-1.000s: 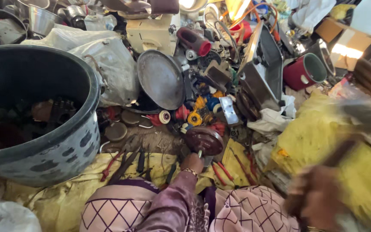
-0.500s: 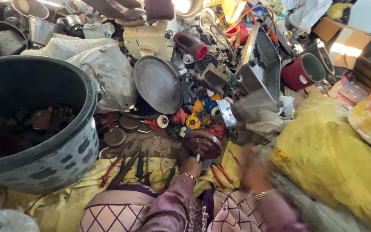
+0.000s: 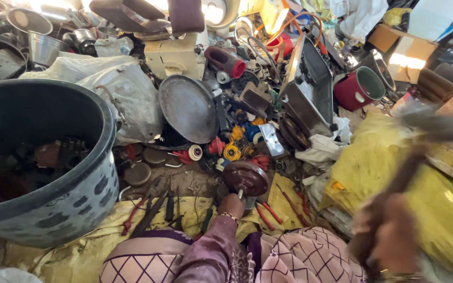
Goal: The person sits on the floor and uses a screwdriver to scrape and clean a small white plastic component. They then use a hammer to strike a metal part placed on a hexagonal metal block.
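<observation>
Nearest the camera, patterned pink-and-purple cloth covers the person's lap, and the left hand (image 3: 232,205) reaches forward from a purple sleeve with a beaded bracelet at the wrist; its fingers are curled around the short metal shaft under a round, rusty brown motor disc (image 3: 246,178), which stands on the dirt just beyond a crumpled yellow plastic sheet (image 3: 74,257). The right hand (image 3: 389,238) is a motion blur at the lower right, closed about a long dark-handled hammer (image 3: 420,152) raised over the yellow sheeting; how its fingers lie cannot be made out. Slim red-handled pliers (image 3: 268,214) lie beside the disc. To the left sits a large black plastic tub (image 3: 53,209) with mottled sides. Farther off lean a dull grey round metal pan (image 3: 187,107) and a red cylindrical pot (image 3: 360,89).
</observation>
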